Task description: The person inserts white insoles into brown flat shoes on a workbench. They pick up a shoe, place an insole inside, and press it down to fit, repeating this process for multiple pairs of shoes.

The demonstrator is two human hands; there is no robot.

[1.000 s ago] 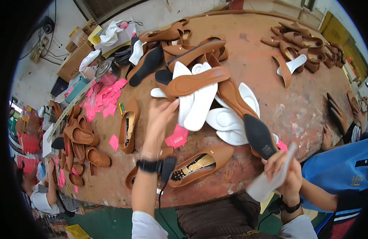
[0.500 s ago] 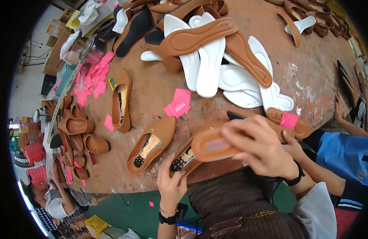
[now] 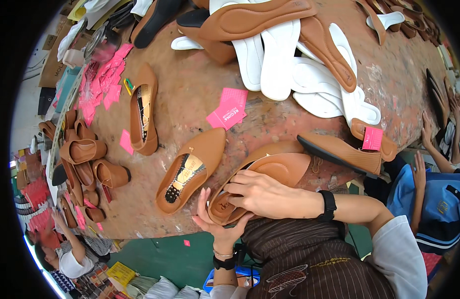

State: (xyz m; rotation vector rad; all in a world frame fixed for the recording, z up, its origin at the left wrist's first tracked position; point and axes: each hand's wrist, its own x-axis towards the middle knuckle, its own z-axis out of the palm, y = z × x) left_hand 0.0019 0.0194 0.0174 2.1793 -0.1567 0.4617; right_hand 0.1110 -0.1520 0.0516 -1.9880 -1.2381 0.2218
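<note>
Right in front of me lies a tan pointed flat shoe (image 3: 277, 148), its heel end toward me. A tan padded insole (image 3: 285, 168) sits partly in it, with the wide front part raised over the shoe's opening. My right hand (image 3: 262, 194) is closed on the insole's middle, fingers curled down over it. My left hand (image 3: 217, 222) cups the shoe's heel between thumb and fingers. Just left stands a matching flat (image 3: 212, 152) with its patterned inner sole showing. Farther left is another tan flat (image 3: 147, 74).
White insoles (image 3: 280, 60) and tan insoles (image 3: 257, 20) are heaped at the back. A dark-soled tan shoe (image 3: 334, 149) lies to the right. Pink cards (image 3: 227, 112) and pink scraps (image 3: 95, 82) lie about. Several tan shoes (image 3: 83, 149) cluster at left. A co-worker in blue (image 3: 424, 199) is on the right.
My right hand has brought the insole down and left into the shoe; before, it held it raised above. My left hand has moved to cup the heel. The view has shifted a little.
</note>
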